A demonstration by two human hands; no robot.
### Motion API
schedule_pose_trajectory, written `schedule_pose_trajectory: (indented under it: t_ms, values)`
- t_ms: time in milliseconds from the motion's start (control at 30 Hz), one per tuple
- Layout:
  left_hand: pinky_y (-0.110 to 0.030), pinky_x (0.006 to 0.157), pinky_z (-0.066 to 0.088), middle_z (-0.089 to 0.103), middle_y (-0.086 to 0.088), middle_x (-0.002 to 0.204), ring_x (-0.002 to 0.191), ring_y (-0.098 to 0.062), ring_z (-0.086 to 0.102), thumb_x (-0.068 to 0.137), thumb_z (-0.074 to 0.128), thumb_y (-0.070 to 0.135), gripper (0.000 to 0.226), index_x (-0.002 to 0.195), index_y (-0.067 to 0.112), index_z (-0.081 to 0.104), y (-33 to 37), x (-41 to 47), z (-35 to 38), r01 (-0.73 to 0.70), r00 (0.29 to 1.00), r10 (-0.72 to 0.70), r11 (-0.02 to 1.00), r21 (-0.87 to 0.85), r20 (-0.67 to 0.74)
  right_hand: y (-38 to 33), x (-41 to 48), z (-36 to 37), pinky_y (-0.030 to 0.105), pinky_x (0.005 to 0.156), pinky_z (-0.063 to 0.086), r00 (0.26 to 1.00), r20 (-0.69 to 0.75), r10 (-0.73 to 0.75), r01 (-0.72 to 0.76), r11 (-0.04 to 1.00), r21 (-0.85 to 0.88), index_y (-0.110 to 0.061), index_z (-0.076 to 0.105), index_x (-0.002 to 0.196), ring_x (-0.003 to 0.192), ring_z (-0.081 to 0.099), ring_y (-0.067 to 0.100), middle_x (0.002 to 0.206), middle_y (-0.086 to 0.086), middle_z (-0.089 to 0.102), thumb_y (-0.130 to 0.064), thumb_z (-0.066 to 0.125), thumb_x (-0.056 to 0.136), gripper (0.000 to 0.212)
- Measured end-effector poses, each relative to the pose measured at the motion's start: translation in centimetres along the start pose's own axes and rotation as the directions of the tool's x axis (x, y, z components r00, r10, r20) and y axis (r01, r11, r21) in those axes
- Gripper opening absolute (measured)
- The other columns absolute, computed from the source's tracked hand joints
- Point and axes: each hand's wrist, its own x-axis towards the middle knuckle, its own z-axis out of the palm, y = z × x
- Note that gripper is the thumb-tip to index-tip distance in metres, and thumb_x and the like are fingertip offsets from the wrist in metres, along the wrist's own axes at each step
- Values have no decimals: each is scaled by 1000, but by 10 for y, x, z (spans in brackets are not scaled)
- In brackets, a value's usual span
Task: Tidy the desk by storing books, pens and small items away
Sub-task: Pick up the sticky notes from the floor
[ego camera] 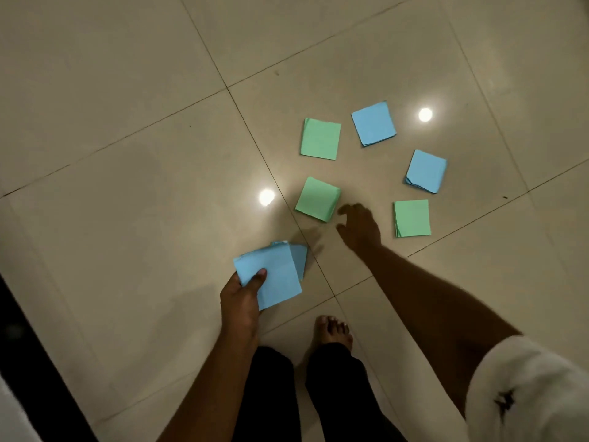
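Green pad [317, 199] lies just left of the right hand [360, 228], centre frame; that hand's fingers [349, 208] are spread and empty. The left hand [242, 295], farther off, pinches blue notes [274, 279].

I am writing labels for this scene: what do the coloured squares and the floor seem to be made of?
Coloured squares: thin matte paper, probably sticky-note pads; layered edges show.
Floor: glossy tile, likely ceramic; grout lines and lamp reflections show.
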Motion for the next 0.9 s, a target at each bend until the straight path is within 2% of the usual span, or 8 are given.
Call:
schedule_pose_trajectory:
  t_ms: [167,267,400,600,667,767,833,900]
  values:
    - [-35,70,51,66,-3,88,80,-21,62,84,62,2,17,89,18,63,-3,63,14,-40,999,41,998,-49,13,-9,75,20,41,89,41,985,-114,-129,102,971,-217,-11,42,132,122,41,32,135,11,42,-22,62,84,54]
    - [-32,67,52,66,-2,92,80,-19,63,85,62,4,17,95,18,62,-10,89,9,-48,999,49,997,-60,20,-12,94,38,43,87,41,995,-87,-52,30,972,-233,-9,37,132,117,43,33,130,13,42,-37,71,77,71]
    - [-37,76,53,66,-4,102,90,-22,64,87,63,8,24,108,17,59,-22,103,-5,-46,999,46,998,-37,-7,-5,92,56,42,85,41,992,-126,25,-51,978,-203,-8,38,127,113,45,33,125,15,43,-37,79,69,76]
    - [-32,69,51,65,-9,111,97,-27,62,87,62,6,34,120,14,56,-31,108,-21,-19,1000,19,1000,1,-2,6,88,54,38,86,43,980,-125,157,-144,983,113,-7,54,113,112,49,32,117,15,53,-26,69,82,40]
    - [-33,69,50,65,-10,112,98,-28,62,87,60,5,36,123,12,56,-29,105,-24,13,1000,-13,1000,-19,20,2,75,47,31,81,43,974,-61,217,-175,898,403,-8,60,106,104,55,28,110,12,61,-21,65,85,25]
    - [-33,68,49,64,-10,108,91,-26,62,88,57,5,33,121,11,55,-22,87,-25,53,998,-52,997,-57,23,-15,25,18,30,66,49,966,58,252,-200,588,784,-17,57,85,81,57,21,85,3,60,-14,65,86,8]
    - [-32,65,50,66,-9,99,83,-24,62,89,55,4,28,116,11,56,-16,72,-25,85,996,-83,993,-86,28,-30,-19,-3,28,63,50,968,141,207,-219,425,878,-19,55,80,74,56,14,80,0,59,-11,64,86,14]
    - [-32,63,51,66,-8,92,77,-23,62,90,54,5,22,110,11,58,-11,57,-24,119,993,-117,986,-114,29,-44,-63,-11,27,63,49,972,182,148,-227,416,881,-18,56,80,70,57,12,78,0,62,-9,65,85,13]
